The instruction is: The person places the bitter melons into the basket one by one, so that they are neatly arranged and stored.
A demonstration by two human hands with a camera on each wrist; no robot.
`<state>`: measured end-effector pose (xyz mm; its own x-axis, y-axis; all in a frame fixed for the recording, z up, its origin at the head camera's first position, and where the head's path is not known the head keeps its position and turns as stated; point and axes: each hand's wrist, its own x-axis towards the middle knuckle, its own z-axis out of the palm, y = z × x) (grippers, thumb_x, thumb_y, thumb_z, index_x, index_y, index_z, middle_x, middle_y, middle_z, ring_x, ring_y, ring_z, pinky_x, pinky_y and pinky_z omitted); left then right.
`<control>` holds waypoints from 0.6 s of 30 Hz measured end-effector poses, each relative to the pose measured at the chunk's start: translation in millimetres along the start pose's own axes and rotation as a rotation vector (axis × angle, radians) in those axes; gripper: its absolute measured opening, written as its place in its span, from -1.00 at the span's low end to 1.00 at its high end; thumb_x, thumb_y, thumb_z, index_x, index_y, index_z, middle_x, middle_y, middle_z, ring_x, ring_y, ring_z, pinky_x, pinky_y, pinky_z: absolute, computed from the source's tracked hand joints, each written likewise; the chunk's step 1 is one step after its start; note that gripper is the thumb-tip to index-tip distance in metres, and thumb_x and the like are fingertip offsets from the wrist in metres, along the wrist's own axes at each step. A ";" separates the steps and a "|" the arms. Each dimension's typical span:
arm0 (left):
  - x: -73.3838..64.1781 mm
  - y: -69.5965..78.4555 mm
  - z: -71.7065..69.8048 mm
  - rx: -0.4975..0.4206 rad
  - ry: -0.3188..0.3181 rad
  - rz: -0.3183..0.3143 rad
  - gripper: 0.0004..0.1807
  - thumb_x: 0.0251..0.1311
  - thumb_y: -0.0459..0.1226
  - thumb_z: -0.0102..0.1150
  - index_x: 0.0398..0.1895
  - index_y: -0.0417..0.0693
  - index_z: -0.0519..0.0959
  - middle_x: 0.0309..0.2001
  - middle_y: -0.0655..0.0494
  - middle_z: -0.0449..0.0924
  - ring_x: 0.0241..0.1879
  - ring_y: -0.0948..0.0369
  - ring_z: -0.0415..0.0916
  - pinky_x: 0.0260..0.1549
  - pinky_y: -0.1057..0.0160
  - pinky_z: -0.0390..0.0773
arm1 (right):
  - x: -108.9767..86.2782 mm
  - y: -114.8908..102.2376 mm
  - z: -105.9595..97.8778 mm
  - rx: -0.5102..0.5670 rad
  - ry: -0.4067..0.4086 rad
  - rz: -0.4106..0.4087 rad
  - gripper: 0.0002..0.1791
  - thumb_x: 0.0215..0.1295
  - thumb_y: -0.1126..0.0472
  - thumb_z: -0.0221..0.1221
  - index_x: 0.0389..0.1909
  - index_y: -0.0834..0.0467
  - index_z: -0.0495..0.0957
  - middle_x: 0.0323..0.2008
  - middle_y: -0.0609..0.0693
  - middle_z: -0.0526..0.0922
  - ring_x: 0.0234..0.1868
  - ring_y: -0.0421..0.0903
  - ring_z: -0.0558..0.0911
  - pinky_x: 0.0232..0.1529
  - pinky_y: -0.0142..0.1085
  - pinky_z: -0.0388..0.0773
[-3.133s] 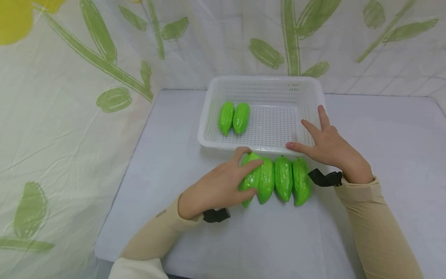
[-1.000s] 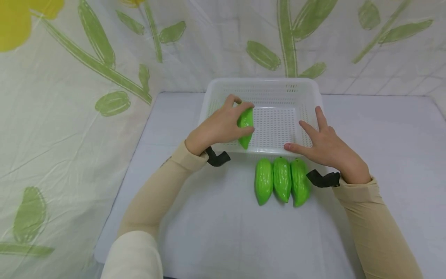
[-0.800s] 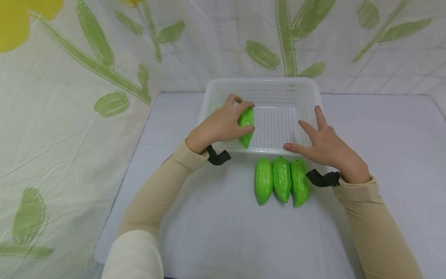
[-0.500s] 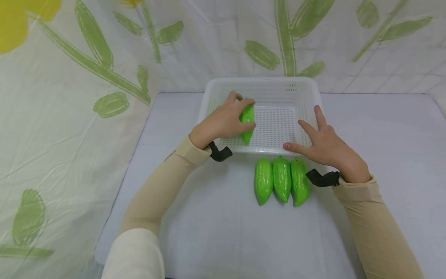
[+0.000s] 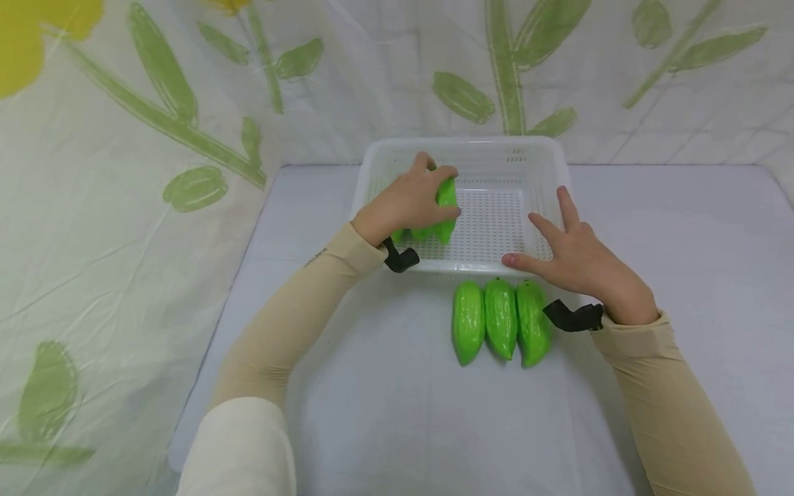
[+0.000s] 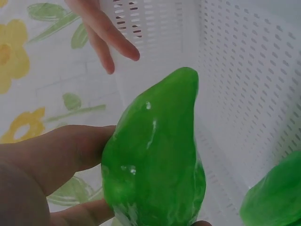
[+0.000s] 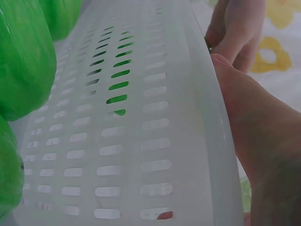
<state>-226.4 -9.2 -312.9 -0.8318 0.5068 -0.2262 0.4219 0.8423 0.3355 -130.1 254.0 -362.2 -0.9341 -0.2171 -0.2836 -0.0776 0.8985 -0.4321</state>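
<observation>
My left hand [image 5: 406, 200] is inside the white slotted plastic basket [image 5: 459, 267], gripping a glossy green, long fruit with a tapered end [image 5: 446, 207]. Thumb and fingers stand on opposite sides of that green fruit in the left wrist view [image 6: 155, 155]. Two similar fruits lie to its left in the basket, mostly covered by the hand; a bit of one fruit [image 5: 422, 233] shows. Spread and fairly straight, the fingers of my right hand [image 5: 583, 262] rest at the basket's front right corner. Its thumb [image 7: 254, 108] lies against the rim in the right wrist view.
Three more green fruits, left [image 5: 468, 322], middle [image 5: 500, 317] and right [image 5: 533, 324], lie side by side on the white table [image 5: 372, 413] before the basket. A floral-patterned cloth [image 5: 372, 83] hangs behind. Black straps [image 5: 573, 317] are on both wrists.
My left hand took the leftmost fruit of the table row and carried it into the basket. Over the last second it moved slightly farther in and rightward. My right hand stays at the corner.
</observation>
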 end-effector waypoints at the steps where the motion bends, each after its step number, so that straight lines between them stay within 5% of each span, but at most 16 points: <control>1: 1.4 0.3 0.2 -0.001 -0.003 0.000 -0.24 0.26 0.10 0.12 0.49 0.18 0.18 0.36 -0.14 0.00 -0.29 0.09 0.50 -0.34 0.26 0.51 | 0.1 -0.2 0.0 -0.001 0.000 0.000 0.19 0.12 -0.57 -0.01 0.55 0.14 -0.05 0.43 -0.03 -0.81 0.37 0.60 -0.07 0.19 0.46 0.05; 18: 43.0 3.0 10.1 0.114 -0.080 -0.009 -0.20 0.26 0.09 0.10 0.52 0.12 0.11 0.40 -0.21 -0.08 -0.19 0.09 0.49 -0.24 0.20 0.56 | -1.3 -2.7 0.6 -0.004 0.007 0.000 0.18 0.12 -0.56 0.00 0.54 0.17 -0.04 0.44 0.00 -0.80 0.36 0.61 -0.06 0.20 0.45 0.05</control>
<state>-257.3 17.0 -330.9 -0.8061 0.5084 -0.3027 0.4566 0.8599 0.2283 -128.5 251.7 -361.2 -0.9366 -0.2143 -0.2772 -0.0791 0.9001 -0.4284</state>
